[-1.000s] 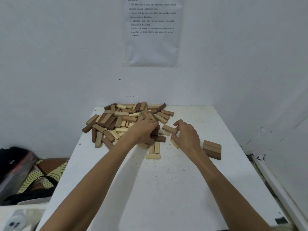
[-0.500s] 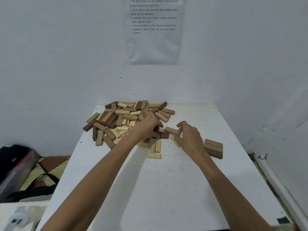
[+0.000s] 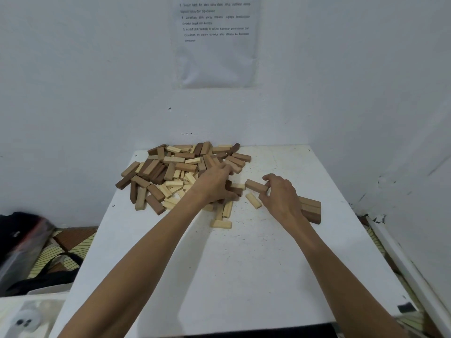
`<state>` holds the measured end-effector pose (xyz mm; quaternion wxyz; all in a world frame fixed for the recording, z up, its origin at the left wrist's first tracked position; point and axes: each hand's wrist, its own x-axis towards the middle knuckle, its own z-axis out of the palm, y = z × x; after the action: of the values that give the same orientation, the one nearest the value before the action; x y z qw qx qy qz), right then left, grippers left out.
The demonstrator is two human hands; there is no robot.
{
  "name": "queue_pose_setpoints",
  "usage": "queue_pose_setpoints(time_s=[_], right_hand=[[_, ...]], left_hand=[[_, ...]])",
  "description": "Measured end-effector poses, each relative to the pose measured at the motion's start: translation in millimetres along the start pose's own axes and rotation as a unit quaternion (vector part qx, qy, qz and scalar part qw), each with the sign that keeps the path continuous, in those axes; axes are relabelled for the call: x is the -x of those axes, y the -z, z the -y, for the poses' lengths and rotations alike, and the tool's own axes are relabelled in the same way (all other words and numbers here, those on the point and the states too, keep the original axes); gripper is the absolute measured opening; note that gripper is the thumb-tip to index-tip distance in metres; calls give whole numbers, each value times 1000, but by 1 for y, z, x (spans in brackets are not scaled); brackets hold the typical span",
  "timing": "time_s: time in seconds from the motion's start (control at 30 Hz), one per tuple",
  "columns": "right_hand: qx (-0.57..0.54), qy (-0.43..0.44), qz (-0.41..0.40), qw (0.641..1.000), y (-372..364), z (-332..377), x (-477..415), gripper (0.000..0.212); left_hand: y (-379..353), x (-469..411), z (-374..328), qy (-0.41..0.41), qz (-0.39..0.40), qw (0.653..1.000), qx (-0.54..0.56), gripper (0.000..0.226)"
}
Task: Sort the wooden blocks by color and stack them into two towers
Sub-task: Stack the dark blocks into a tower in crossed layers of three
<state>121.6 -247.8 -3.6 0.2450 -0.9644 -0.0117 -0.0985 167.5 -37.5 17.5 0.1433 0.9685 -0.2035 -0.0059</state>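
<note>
the medium-brown block (image 3: 255, 185) lies just right of the pile of wooden blocks (image 3: 175, 172). your right hand (image 3: 280, 196) pinches its right end, with the forefinger curled over the top and the thumb tucked in from below. its free end points back toward the pile. whether it clears the surface cannot be told. your right wrist is bent slightly inward and the forearm runs straight back to the near right corner of the view.

your left hand (image 3: 214, 184) rests palm down on the pile's near right edge. the fingers reach forward over the mixed blocks and the thumb hooks under beside a dark block. whether it actually grips anything cannot be told, since the back of the hand hides the fingertips. that forearm crosses in from the near left.

a single pale block (image 3: 253, 200) lies flat just below the held one, between your two hands. a few more pale blocks (image 3: 220, 224) trail off the pile's near side. farther right of the pile, partly behind your right wrist, sits a short brown stack (image 3: 311, 209) of blocks laid side by side in two layers.

all of this rests on a white table (image 3: 244, 276) speckled with small dark marks and pushed against a white wall. above the pile a printed sheet (image 3: 217, 42) in a clear sleeve hangs on the wall. left of the pile, beyond the table edge and lower down, lies a black bag (image 3: 22, 240).
</note>
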Motion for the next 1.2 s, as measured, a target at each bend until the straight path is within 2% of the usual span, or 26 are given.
queue_pose_setpoints(time_s=[0.2,0.4,0.47,0.7,0.97,1.2], right_hand=[[-19,9,-7,1000,-1,7,7,42],[-24,5,-13,1000,4,11,10,40],[-24,3,-11,1000,6,11,11,41],[-44,17,-19,999,26,14,20,41],[-84,46,-24,995,44,13,61,41],[-88,73,32,993,35,19,115,41]], left_hand=[[-1,4,2,14,13,1000,-24,36],[-4,5,-3,23,6,1000,0,31],[-2,5,-5,27,15,1000,2,32],[18,13,-14,20,9,1000,11,60],[35,80,-24,26,-22,999,37,53],[12,133,-31,60,4,997,42,48]])
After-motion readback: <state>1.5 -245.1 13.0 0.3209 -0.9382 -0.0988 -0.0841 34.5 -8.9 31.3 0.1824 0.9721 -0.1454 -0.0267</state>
